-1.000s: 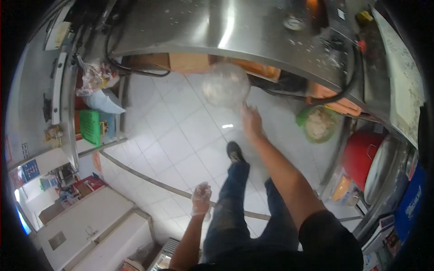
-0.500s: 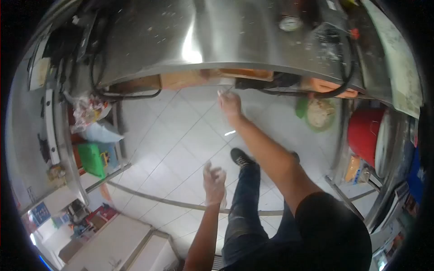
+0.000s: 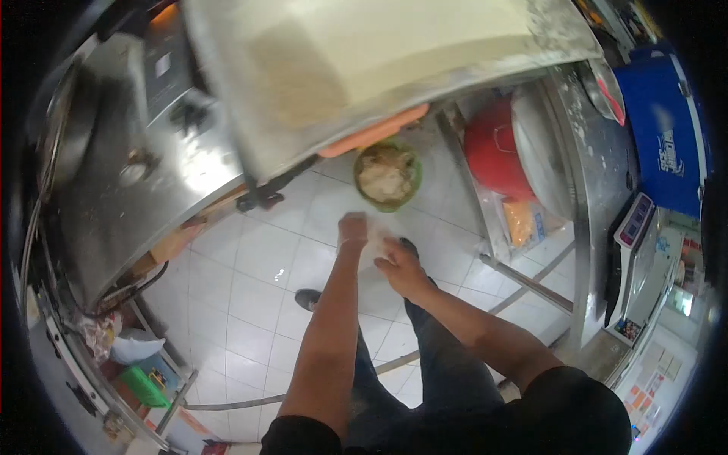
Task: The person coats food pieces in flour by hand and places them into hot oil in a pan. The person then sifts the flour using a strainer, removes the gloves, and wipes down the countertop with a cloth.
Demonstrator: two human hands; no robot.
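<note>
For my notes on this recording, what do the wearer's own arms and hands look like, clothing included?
The person wears short black sleeves, leaving both forearms uncovered. The left hand and right hand look gloveless, and no watch or bracelet shows at the wrists. Blur hides finer detail on the hands.

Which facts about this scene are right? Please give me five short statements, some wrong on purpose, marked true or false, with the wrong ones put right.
1. The green bowl holds pale contents. True.
2. The person's left hand is inside the bowl. False: it is outside, below the bowl in the picture.
3. The red tub appears to the right of the green bowl in the picture. True.
4. The floor is brown carpet. False: it has white tiles.
5. The person's right hand is gripping the red tub. False: it is apart from the tub.
</note>
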